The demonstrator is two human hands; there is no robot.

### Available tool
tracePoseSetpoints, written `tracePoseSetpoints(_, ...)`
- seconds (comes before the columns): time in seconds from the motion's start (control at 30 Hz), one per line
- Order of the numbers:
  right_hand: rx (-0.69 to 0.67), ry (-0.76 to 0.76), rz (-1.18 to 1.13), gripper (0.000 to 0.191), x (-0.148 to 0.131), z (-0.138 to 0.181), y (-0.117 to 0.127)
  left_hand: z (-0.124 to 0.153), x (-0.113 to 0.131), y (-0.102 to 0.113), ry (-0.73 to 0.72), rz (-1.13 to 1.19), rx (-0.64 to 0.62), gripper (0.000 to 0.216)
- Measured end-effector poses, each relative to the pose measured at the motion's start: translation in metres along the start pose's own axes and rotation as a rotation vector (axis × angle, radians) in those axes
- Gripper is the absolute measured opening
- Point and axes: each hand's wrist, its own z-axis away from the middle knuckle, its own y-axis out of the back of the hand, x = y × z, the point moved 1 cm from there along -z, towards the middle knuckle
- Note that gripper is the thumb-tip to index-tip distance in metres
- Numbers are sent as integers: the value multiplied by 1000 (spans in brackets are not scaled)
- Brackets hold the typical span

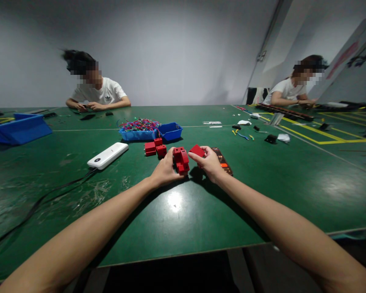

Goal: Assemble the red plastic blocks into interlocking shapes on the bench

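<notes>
My left hand [166, 170] is closed around the side of a small cluster of red plug-type charger blocks [181, 159], held low over the table. Between the fingers and thumb of my right hand [210, 163] is a single red charger block [196, 150], tilted, a small gap to the right of the cluster. More red charger blocks [150, 149] lie just beyond my left hand, one with metal prongs showing. A phone [222, 160] with a lit screen lies partly behind my right hand.
A blue bin [138, 135] full of coloured wires stands beside another blue bin [171, 132]. A white power bank [108, 156] with a black cable lies left. Wire pieces and black parts [271, 139] lie right. Two people sit across the green table [183, 228].
</notes>
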Motion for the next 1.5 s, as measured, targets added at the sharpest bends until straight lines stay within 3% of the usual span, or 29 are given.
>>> tracePoseSetpoints(0.43, -80, 23, -88, 44, 3, -3, -1, 1, 0, -2, -113, -71, 82, 91)
tracePoseSetpoints(0.67, -23, 32, -38, 38, 10, -4, -2, 3, 5, 1, -163, -177, 113, 89)
tracePoseSetpoints(1.07, -11, -104, -240, 33, -1, -3, -2, 2, 7, 0, -78, -179, 109, 90)
tracePoseSetpoints(1.23, -20, -77, -235, 27, -2, -6, -1, 3, 10, 1, -65, -167, 91, 82)
tracePoseSetpoints(1.5, -4, 74, -283, 43, 2, -8, 0, 3, 14, 3, -88, -170, 66, 71)
